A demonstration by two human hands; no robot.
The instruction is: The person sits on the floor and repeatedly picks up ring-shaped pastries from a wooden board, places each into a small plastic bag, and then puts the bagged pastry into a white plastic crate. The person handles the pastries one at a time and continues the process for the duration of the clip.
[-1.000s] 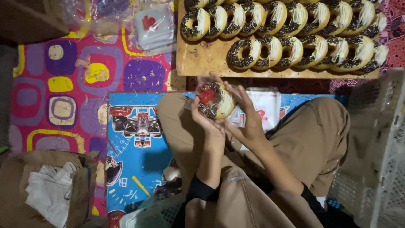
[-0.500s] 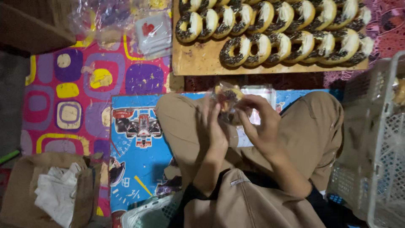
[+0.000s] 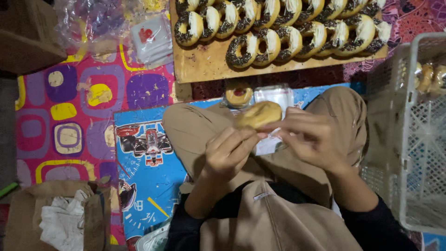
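Note:
My left hand (image 3: 228, 153) and my right hand (image 3: 310, 138) both hold a wrapped doughnut (image 3: 258, 115) in clear plastic above my lap, its plain tan underside turned up. My legs in tan trousers (image 3: 195, 130) are crossed beneath. On the floor just beyond my knees lie a small round pastry with a red centre (image 3: 239, 95) and a stack of clear plastic bags (image 3: 275, 94). A wooden board (image 3: 209, 62) at the top carries two rows of several chocolate-sprinkled, cream-topped doughnuts (image 3: 251, 49).
A white plastic basket (image 3: 411, 135) with wrapped doughnuts inside stands at the right. A cardboard box with white cloth (image 3: 55, 218) sits at lower left. More plastic bags (image 3: 151, 39) lie at top left on a colourful patterned mat (image 3: 69, 111).
The doughnut has been turned over in my hands, from its dark topping side to its plain underside. The view has shifted so the basket shows more at the right.

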